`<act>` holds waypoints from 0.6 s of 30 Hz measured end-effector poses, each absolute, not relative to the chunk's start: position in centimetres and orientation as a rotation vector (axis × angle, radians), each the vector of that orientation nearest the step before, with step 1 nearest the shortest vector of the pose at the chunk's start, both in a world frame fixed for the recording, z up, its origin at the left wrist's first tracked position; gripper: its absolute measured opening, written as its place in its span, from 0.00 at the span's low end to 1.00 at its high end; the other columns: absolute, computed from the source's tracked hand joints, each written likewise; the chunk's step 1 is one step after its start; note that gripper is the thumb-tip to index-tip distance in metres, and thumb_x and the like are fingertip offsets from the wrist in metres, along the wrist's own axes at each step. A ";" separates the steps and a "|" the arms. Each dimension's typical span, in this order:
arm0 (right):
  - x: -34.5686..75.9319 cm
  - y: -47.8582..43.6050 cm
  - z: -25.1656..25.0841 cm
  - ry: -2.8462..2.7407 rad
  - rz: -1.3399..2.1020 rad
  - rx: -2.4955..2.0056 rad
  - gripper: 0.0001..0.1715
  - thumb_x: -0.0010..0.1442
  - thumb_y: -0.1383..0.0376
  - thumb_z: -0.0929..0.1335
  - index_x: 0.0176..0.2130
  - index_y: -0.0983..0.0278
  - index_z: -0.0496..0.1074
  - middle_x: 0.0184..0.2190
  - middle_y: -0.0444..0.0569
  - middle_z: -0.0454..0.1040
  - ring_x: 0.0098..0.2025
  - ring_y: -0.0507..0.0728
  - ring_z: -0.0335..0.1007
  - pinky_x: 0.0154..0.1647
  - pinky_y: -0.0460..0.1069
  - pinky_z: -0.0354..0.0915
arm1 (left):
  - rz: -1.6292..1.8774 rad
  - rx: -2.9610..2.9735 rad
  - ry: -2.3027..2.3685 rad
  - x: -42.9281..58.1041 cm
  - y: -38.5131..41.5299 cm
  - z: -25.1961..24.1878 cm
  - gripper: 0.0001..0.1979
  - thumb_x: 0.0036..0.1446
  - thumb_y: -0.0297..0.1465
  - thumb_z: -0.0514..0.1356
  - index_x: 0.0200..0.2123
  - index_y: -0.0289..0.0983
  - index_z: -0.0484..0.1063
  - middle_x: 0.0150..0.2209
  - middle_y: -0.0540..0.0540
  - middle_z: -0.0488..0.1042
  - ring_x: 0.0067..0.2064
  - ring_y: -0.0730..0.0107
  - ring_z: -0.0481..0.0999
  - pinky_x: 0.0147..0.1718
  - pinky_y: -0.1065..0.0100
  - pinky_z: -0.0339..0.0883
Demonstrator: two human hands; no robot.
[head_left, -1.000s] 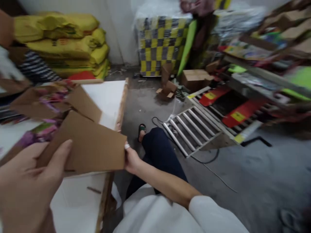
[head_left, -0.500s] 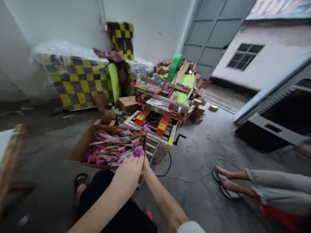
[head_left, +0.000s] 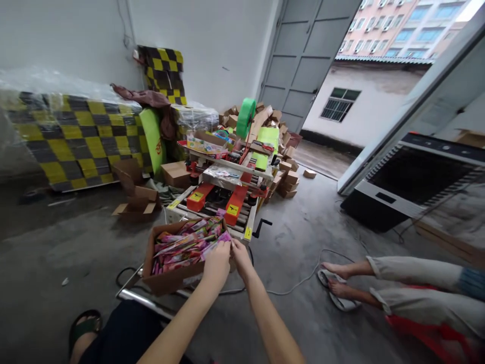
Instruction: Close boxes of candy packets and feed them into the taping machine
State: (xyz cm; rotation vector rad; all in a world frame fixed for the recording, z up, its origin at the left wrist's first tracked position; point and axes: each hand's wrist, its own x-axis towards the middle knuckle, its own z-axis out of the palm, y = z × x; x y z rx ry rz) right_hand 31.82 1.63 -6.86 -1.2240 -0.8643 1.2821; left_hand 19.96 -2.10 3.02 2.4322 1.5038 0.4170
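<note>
An open cardboard box (head_left: 178, 279) full of pink and purple packets (head_left: 185, 245) rests on the roller conveyor's metal frame (head_left: 142, 303). My left hand (head_left: 217, 259) is closed at the box's near right corner, beside a purple packet. Just right of it, my right hand (head_left: 241, 255) has its fingers bent against the box's right end. The fingertips of both hands are partly hidden. Beyond the box stands a carton-taping machine (head_left: 233, 199) with orange side guides, a crank handle and a green tape roll (head_left: 246, 118).
A pile of small cartons (head_left: 290, 177) lies behind the machine. To the left are an empty open carton (head_left: 138, 207) and wrapped yellow-black stacks (head_left: 79, 139). A cable (head_left: 288, 292) crosses the floor towards another person's feet (head_left: 337, 280). A black appliance (head_left: 413, 177) stands at right.
My view has swung right and the box now sits squarer in front of the machine. Both hands have stayed at its right end, now slightly farther apart.
</note>
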 end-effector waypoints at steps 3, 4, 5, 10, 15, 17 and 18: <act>32.5 0.2 -5.3 -0.845 1.225 -1.220 0.33 0.46 0.43 0.75 0.44 0.60 0.77 0.41 0.49 0.79 0.42 0.60 0.73 0.36 0.50 0.69 | 1.006 2.566 1.313 16.8 -3.8 2.0 0.15 0.63 0.24 0.52 0.46 0.41 0.76 0.40 0.41 0.77 0.44 0.59 0.79 0.45 0.60 0.75; 32.5 -0.2 -4.7 -0.854 1.213 -1.224 0.32 0.46 0.43 0.75 0.45 0.59 0.78 0.43 0.49 0.79 0.43 0.61 0.73 0.36 0.51 0.69 | 1.195 2.564 1.297 14.9 -4.4 1.7 0.14 0.63 0.27 0.54 0.48 0.44 0.75 0.40 0.41 0.77 0.44 0.57 0.78 0.46 0.57 0.74; 32.4 -0.4 -4.1 -0.871 1.200 -1.228 0.32 0.46 0.44 0.76 0.45 0.59 0.79 0.43 0.50 0.79 0.43 0.62 0.73 0.36 0.51 0.69 | 1.352 2.528 1.346 12.7 -4.9 1.3 0.16 0.63 0.30 0.56 0.52 0.48 0.72 0.41 0.42 0.76 0.46 0.55 0.78 0.49 0.53 0.74; 32.2 0.1 -1.5 -1.107 1.120 -1.259 0.27 0.50 0.47 0.73 0.43 0.61 0.80 0.36 0.49 0.77 0.35 0.58 0.69 0.35 0.51 0.65 | 1.465 2.039 1.905 2.2 -4.4 -0.6 0.32 0.57 0.45 0.60 0.63 0.51 0.57 0.42 0.39 0.71 0.48 0.41 0.74 0.46 0.43 0.75; 33.2 0.9 -0.1 -1.354 1.023 -1.303 0.15 0.49 0.54 0.73 0.25 0.63 0.77 0.23 0.44 0.70 0.30 0.54 0.61 0.34 0.49 0.60 | 1.236 1.835 1.651 0.2 -2.2 -1.4 0.20 0.54 0.46 0.61 0.46 0.45 0.65 0.37 0.44 0.75 0.37 0.52 0.79 0.38 0.53 0.77; 33.3 0.6 0.6 -1.456 1.045 -1.323 0.15 0.48 0.55 0.75 0.20 0.63 0.74 0.21 0.43 0.69 0.30 0.54 0.61 0.35 0.48 0.60 | 1.118 1.897 1.553 1.0 -1.9 -0.8 0.19 0.52 0.47 0.61 0.42 0.42 0.68 0.36 0.45 0.77 0.38 0.54 0.80 0.39 0.56 0.76; 33.2 0.4 1.0 -1.538 1.067 -1.329 0.16 0.47 0.55 0.76 0.21 0.63 0.74 0.22 0.43 0.70 0.30 0.54 0.62 0.35 0.47 0.61 | 1.037 1.942 1.505 1.4 -1.9 -0.3 0.19 0.51 0.47 0.61 0.40 0.41 0.69 0.36 0.45 0.77 0.38 0.55 0.80 0.39 0.58 0.75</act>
